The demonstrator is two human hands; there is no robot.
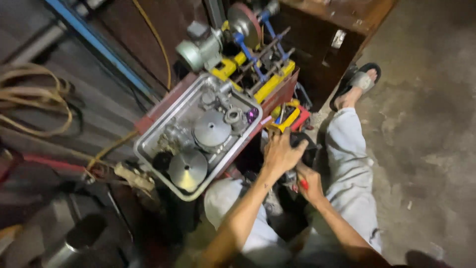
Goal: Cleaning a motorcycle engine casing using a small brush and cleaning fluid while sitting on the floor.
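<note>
A dark, rounded black object (300, 141), too blurred and hidden to identify, sits low between the person's knees, just in front of the red worktop edge; its long axis cannot be made out. The left hand (281, 154) lies over it from the near side, fingers (277, 139) curled around its top toward the machine, apparently gripping it. The right hand (308, 182) is just below and beside, its fingers closed around a small tool with a red handle (303, 184) whose visible part points up and to the left toward the dark object; its tip is hidden. Just beyond the hands lies a yellow and red box-shaped tool (287, 117). Further out, a shallow rectangular grey metal tray (148, 159) rests on the worktop, holding two round grey metal pulley discs (187, 169) and smaller machine parts. Behind the tray stands a yellow-framed machine with blue rods and a grey motor (201, 47). The person's pale trouser leg (352, 168) stretches over the concrete floor (426, 139) to a foot in a black sandal (358, 82).
</note>
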